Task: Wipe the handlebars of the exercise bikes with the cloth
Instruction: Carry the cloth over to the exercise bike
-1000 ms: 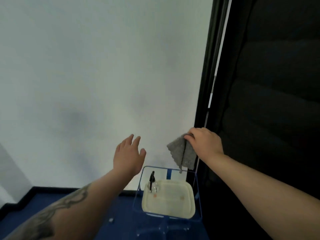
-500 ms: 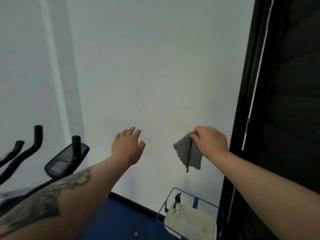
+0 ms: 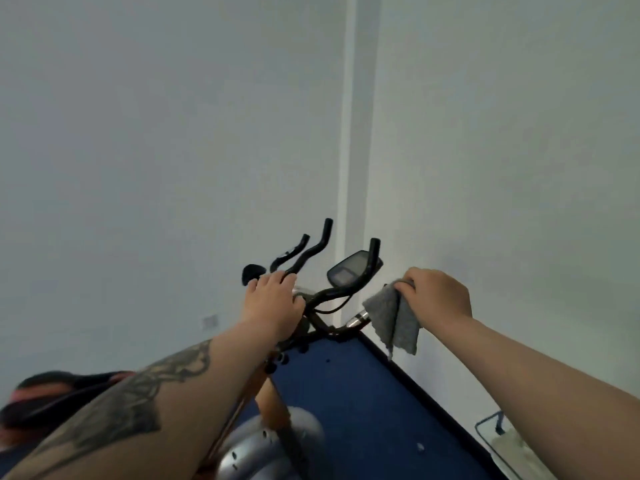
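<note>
An exercise bike stands against the white wall, its black handlebars (image 3: 367, 268) curving upward around a dark console (image 3: 346, 271). A second pair of black handlebars (image 3: 311, 249) shows just behind and to the left. My left hand (image 3: 273, 303) hovers over the left side of the bars with fingers spread, and whether it touches them I cannot tell. My right hand (image 3: 434, 294) pinches a grey cloth (image 3: 394, 320), which hangs down just right of the right handlebar, apart from it.
Blue carpet (image 3: 363, 403) covers the floor up to a dark skirting along the wall. The bike's silver flywheel housing (image 3: 270, 445) sits low in the middle. A clear bin with a blue rim (image 3: 491, 424) stands at the lower right. A dark seat (image 3: 52, 396) blurs at the left.
The view has swung left from the black door frame and the bin to the bikes. Both hands now sit by the handlebars, the right one still holding the cloth.
</note>
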{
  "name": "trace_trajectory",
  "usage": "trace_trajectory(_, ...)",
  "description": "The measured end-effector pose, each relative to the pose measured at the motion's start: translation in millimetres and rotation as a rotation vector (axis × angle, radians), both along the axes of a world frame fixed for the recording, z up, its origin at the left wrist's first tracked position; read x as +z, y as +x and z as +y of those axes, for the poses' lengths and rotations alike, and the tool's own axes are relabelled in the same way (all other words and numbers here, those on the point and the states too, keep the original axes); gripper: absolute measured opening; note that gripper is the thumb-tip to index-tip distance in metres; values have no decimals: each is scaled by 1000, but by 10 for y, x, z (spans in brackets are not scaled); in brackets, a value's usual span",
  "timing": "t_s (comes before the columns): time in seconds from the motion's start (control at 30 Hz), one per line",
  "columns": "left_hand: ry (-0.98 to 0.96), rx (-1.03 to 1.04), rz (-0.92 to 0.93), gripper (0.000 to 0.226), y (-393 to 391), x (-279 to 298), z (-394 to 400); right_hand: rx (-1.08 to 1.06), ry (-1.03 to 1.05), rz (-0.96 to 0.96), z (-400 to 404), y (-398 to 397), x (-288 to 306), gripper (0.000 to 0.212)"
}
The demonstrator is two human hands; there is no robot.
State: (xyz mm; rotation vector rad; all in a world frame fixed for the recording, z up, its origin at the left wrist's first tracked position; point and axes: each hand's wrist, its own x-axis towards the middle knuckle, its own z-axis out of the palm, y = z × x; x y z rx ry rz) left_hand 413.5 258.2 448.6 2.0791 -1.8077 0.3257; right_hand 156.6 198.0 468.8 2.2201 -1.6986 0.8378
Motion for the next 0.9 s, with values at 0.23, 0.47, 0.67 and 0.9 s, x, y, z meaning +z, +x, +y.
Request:
trace_trajectory(0.23,-26,284,2,53,1466,11,1146,288,-30,0,506,1642,75,28)
trace_trajectory(0.47,-28,426,-1,53,2789,-70,2319,453,-3,-9,1384,3165,-104,29)
trace_trajectory(0.67,-7,450,1,52,3890,-225,3165,439,56,5,2063,4291,-291,27)
trace_trajectory(0.9,34,492,93,51,4905,-489,3715,487,75,12,2527,5449,-423,27)
